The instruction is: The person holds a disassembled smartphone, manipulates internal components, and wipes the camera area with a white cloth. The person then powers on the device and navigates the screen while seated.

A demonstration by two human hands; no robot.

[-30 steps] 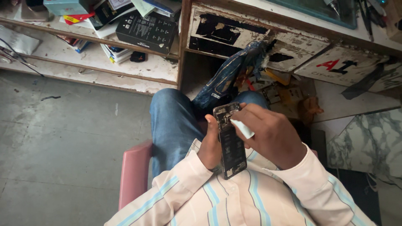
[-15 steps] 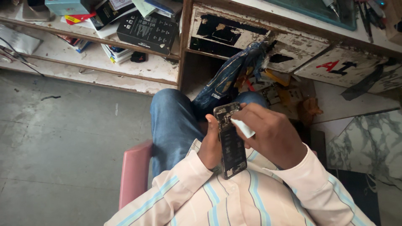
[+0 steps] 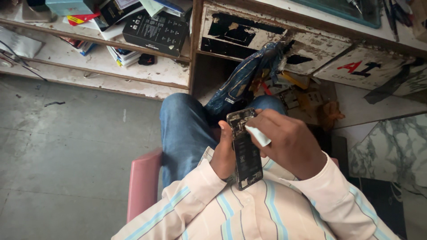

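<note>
I sit on a pink chair [image 3: 143, 184] in blue jeans and a striped shirt. My left hand [image 3: 222, 153] grips an opened phone [image 3: 244, 153] from its left side, with the dark inner parts facing up over my lap. My right hand [image 3: 287, 142] rests on the phone's upper right part and pinches a small white piece [image 3: 259, 135], perhaps a wipe or cloth, against it. The lower end of the phone points toward my chest.
A worn wooden drawer [image 3: 267, 33] stands ahead with a blue patterned cloth [image 3: 242, 82] hanging from it. Shelves at the left hold a black box [image 3: 158, 31], books and cables. Grey floor lies at the left, a marble slab [image 3: 391, 151] at the right.
</note>
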